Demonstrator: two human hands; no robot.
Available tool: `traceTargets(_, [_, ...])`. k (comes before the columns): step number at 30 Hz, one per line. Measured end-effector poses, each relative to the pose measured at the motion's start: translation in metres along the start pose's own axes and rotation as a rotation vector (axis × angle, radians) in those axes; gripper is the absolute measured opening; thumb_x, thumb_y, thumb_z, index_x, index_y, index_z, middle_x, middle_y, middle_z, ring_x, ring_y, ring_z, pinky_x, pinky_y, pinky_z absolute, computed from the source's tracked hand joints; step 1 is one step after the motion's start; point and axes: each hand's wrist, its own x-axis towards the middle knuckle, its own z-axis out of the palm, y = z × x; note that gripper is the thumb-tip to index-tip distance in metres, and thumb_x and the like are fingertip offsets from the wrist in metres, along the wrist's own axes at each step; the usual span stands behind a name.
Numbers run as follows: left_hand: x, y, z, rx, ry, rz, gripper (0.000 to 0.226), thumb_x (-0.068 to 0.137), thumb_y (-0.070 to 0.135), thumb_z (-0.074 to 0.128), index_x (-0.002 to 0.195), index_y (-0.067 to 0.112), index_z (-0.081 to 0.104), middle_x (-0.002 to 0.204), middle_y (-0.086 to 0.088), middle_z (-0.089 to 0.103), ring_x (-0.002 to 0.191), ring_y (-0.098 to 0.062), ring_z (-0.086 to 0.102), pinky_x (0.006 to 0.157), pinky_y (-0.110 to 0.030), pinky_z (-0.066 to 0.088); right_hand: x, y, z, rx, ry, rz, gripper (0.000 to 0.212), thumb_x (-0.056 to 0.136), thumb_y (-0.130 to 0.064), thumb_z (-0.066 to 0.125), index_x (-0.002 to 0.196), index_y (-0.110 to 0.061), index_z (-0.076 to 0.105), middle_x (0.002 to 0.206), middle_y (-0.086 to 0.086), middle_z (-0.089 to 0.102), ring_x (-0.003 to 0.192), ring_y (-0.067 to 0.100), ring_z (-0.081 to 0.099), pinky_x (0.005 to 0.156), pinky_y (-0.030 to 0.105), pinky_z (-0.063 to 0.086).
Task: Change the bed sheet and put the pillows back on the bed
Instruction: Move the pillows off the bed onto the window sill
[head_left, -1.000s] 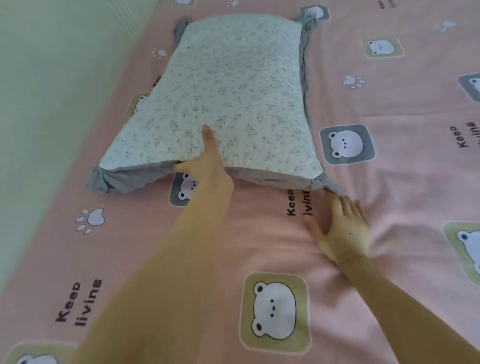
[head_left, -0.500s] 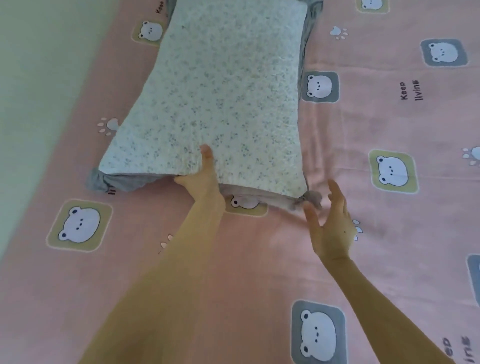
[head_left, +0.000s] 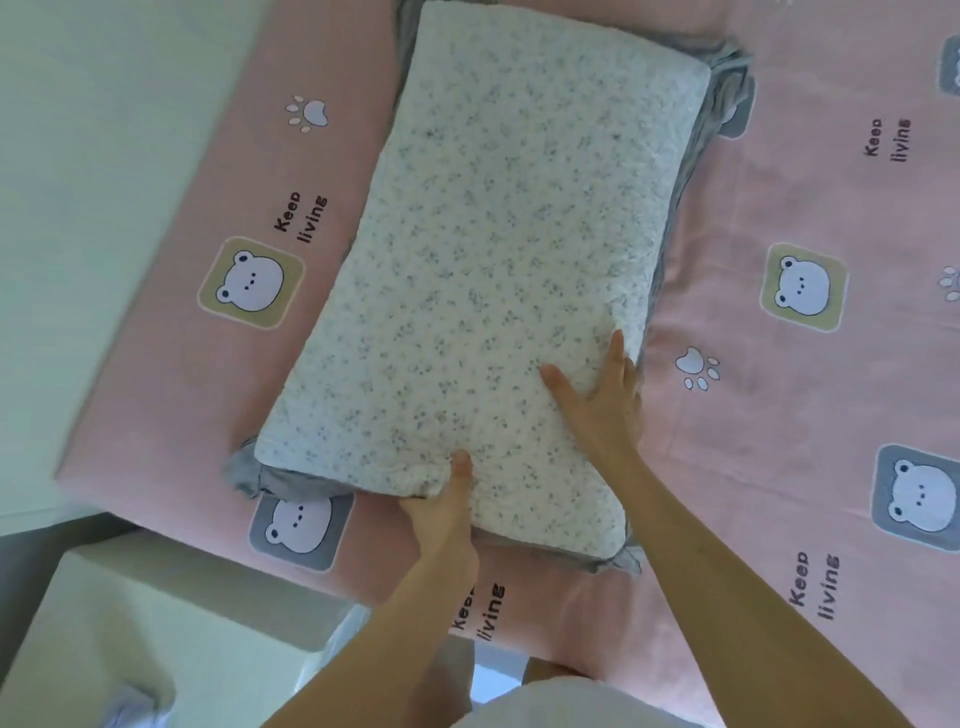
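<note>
Pinching the near short edge of the pillow (head_left: 509, 249), thumb on top, the left hand (head_left: 447, 512) sits closest; just beyond, the right hand (head_left: 597, 400) lies flat on it, fingers straight. Its long axis runs away from both hands, beside the left edge of the pink sheet (head_left: 779, 441).

A pale green wall (head_left: 104, 208) fills the upper left, running along the far side of the bed (head_left: 171, 467). At lower left stands a pale, boxy cabinet (head_left: 156, 623) with rounded edges, and a dark grey strip of shadow (head_left: 31, 556) separates it from the wall. The light is soft and even.
</note>
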Motion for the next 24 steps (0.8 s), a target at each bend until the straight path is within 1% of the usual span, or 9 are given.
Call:
traceTargets(4, [0.002,0.011,0.004,0.139,-0.024,-0.140,0.059,0.082,0.021,0.073,0.132,0.009,0.045,0.119,-0.005,0.059,0.109,-0.029,0.058,0.095,-0.048,0.049,0.012,0.008,-0.004,-0.060,-0.041,0.027,0.112,0.065,-0.083,0.052,0.149,-0.038,-0.008,0.157,0.003,0.013,0.139,0.032,0.028,0.106,0.055,0.034])
traceTargets(6, [-0.001,0.032,0.001,0.360,-0.188,-0.231,0.021,0.086,0.018,0.069,0.098,0.001,0.064,0.087,-0.012,0.067,0.080,-0.026,0.064,0.077,-0.040,0.056,0.028,0.004,-0.012,-0.021,-0.018,0.042,0.110,0.068,-0.079,0.054,0.149,-0.037,-0.007,0.156,0.004,0.016,0.139,0.033,0.029,0.108,0.054,0.032])
traceTargets(8, [-0.004,0.067,-0.006,0.732,-0.367,-0.232,0.035,0.089,0.028,0.065,0.067,0.002,0.061,0.059,-0.011,0.061,0.054,-0.020,0.059,0.057,-0.030,0.052,0.050,-0.006,-0.020,0.060,0.016,0.059,0.109,0.070,-0.076,0.056,0.150,-0.036,-0.006,0.155,0.005,0.018,0.139,0.032,0.029,0.109,0.053,0.030])
traceTargets(10, [-0.001,0.112,-0.007,1.164,-0.490,-0.093,0.044,0.091,0.044,0.057,0.076,0.002,0.064,0.064,-0.008,0.067,0.055,-0.016,0.062,0.062,-0.027,0.055,0.076,-0.019,-0.027,0.179,0.048,0.063,0.110,0.069,-0.075,0.060,0.150,-0.035,-0.003,0.153,0.006,0.022,0.139,0.031,0.029,0.109,0.054,0.030])
traceTargets(12, [0.021,0.150,0.005,1.414,-0.432,0.217,0.051,0.092,0.050,0.049,0.081,0.004,0.067,0.069,-0.006,0.071,0.062,-0.019,0.066,0.074,-0.031,0.056,0.101,-0.036,-0.032,0.241,0.076,0.059,0.116,0.064,-0.079,0.061,0.150,-0.035,-0.003,0.153,0.005,0.022,0.139,0.030,0.029,0.109,0.055,0.031])
traceTargets(15, [0.058,0.198,0.053,1.278,-0.131,0.922,0.049,0.092,0.050,0.046,0.105,0.005,0.063,0.101,-0.011,0.066,0.099,-0.031,0.060,0.087,-0.037,0.044,0.134,-0.065,-0.032,0.222,0.098,0.047,0.116,0.065,-0.079,0.059,0.149,-0.036,-0.009,0.154,0.009,0.018,0.140,0.031,0.026,0.109,0.052,0.031])
traceTargets(17, [0.091,0.220,0.092,1.192,0.004,1.167,0.062,0.090,0.052,0.050,0.131,0.005,0.047,0.122,-0.020,0.053,0.118,-0.037,0.045,0.099,-0.045,0.035,0.152,-0.078,-0.028,0.216,0.132,0.058,0.114,0.066,-0.079,0.059,0.148,-0.039,-0.010,0.152,0.010,0.022,0.136,0.033,0.031,0.106,0.052,0.034])
traceTargets(21, [0.158,0.230,0.143,1.151,-0.061,0.837,0.105,0.075,0.080,0.042,0.150,0.014,0.011,0.137,-0.024,0.042,0.125,-0.042,0.041,0.104,-0.050,0.035,0.166,-0.079,-0.013,0.117,0.209,0.106,0.117,0.061,-0.087,0.052,0.148,-0.040,-0.010,0.144,0.011,0.034,0.126,0.034,0.042,0.101,0.052,0.039])
traceTargets(24, [0.166,0.218,0.142,1.049,-0.082,0.780,0.105,0.072,0.083,0.042,0.149,0.021,0.008,0.136,-0.016,0.047,0.120,-0.041,0.048,0.100,-0.052,0.040,0.166,-0.073,-0.006,0.066,0.261,0.111,0.113,0.063,-0.086,0.050,0.148,-0.040,-0.008,0.138,0.014,0.042,0.122,0.033,0.047,0.098,0.046,0.040])
